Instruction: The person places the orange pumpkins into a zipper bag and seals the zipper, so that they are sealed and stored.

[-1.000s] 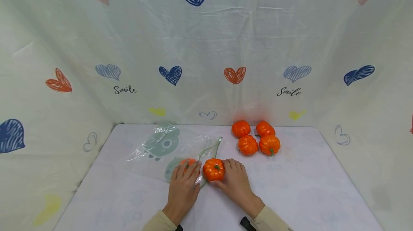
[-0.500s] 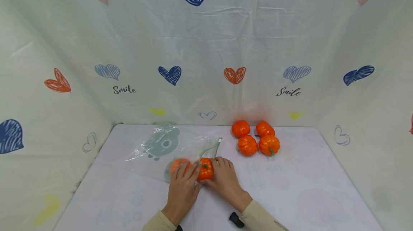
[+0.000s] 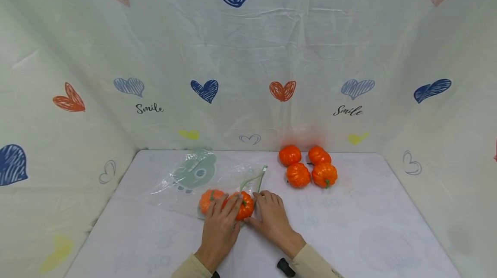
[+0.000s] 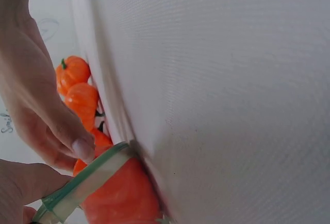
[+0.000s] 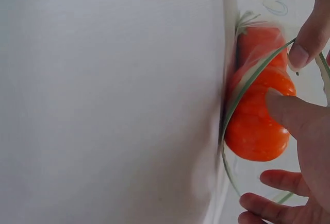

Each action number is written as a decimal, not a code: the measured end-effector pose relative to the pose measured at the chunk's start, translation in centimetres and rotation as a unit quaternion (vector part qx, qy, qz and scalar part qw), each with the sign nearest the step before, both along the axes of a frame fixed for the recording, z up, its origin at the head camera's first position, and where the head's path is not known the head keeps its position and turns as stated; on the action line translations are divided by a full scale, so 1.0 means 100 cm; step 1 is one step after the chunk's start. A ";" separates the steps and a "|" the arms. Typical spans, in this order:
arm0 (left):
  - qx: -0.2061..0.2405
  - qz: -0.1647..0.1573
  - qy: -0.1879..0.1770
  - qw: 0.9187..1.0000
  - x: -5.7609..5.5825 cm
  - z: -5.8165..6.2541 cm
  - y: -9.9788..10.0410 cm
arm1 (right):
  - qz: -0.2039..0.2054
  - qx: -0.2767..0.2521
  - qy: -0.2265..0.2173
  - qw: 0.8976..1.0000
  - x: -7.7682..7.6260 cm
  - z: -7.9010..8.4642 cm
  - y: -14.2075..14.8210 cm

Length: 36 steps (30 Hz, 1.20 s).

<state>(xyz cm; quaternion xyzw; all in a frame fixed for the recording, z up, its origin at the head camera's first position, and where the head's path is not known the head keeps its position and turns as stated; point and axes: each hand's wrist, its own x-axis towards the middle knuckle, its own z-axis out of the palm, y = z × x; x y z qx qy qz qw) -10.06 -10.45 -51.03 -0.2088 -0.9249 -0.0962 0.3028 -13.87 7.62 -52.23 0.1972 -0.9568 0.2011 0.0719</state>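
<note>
A clear zip bag point(image 3: 198, 170) with a green animal print lies flat, its green-edged mouth towards the right. One orange toy pumpkin point(image 3: 207, 198) shows through the plastic. A second orange pumpkin point(image 5: 258, 136) sits in the mouth, partly beyond the green rim in the right wrist view. My left hand point(image 3: 221, 230) lies over the bag and pinches its green rim point(image 4: 85, 177) by the mouth. At the right side of the second pumpkin is my right hand point(image 3: 273, 220); its thumb point(image 5: 289, 112) touches the pumpkin while the other fingers are spread away from it.
Several more orange pumpkins point(image 3: 298, 175) stand grouped at the back right of the white table point(image 3: 361, 226). A pale curtain point(image 3: 248, 54) printed with hearts rises behind the table. A black object point(image 3: 285, 267) shows beside the right sleeve.
The second pumpkin has moved left into the bag's mouth, and the first has shifted left inside. My right hand moved left with it, then loosened its fingers. The left hand stayed in place.
</note>
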 end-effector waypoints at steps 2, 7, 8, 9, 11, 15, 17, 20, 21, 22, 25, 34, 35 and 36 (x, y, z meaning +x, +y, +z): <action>0.000 -0.002 0.006 1.000 -0.001 0.000 0.000 | -0.006 -0.004 0.008 1.000 0.001 -0.002 0.002; 0.000 -0.009 0.018 1.000 -0.003 0.002 0.000 | -0.001 -0.018 0.037 0.999 0.001 -0.005 -0.003; 0.002 -0.011 0.019 1.000 -0.003 0.001 0.000 | 0.003 -0.020 0.041 0.999 0.001 -0.004 -0.005; 0.003 -0.013 0.020 1.000 -0.004 0.001 0.000 | 0.008 -0.020 0.045 0.999 0.000 -0.004 -0.007; 0.006 -0.015 0.021 1.000 -0.004 0.001 0.000 | 0.021 -0.020 0.049 0.998 0.000 -0.004 -0.010; 0.012 -0.019 0.024 0.999 -0.006 0.000 0.001 | 0.038 -0.018 0.045 0.998 0.000 -0.003 -0.008; 0.013 -0.020 0.027 0.999 -0.006 -0.001 0.002 | 0.035 -0.021 0.042 0.998 0.000 -0.002 -0.001; 0.012 -0.021 0.027 0.999 -0.006 -0.001 0.002 | 0.015 -0.032 0.031 0.999 0.000 0.000 0.014; 0.013 -0.021 0.026 0.999 -0.006 -0.001 0.002 | 0.007 -0.031 0.033 0.999 0.000 0.000 0.021; 0.013 -0.020 0.026 0.999 -0.007 -0.001 0.002 | -0.002 -0.031 0.035 0.999 0.000 0.001 0.027; 0.016 -0.021 0.024 0.999 -0.007 -0.001 0.002 | -0.030 -0.033 0.045 0.998 -0.001 0.004 0.048; 0.022 -0.019 0.014 0.999 -0.006 -0.001 0.002 | -0.082 -0.049 0.126 0.987 -0.007 0.012 0.113; 0.022 -0.019 0.012 1.000 -0.006 -0.001 0.002 | -0.084 -0.052 0.130 0.987 -0.009 0.013 0.120; 0.023 -0.018 0.011 1.000 -0.006 -0.001 0.002 | -0.087 -0.054 0.133 0.986 -0.011 0.013 0.128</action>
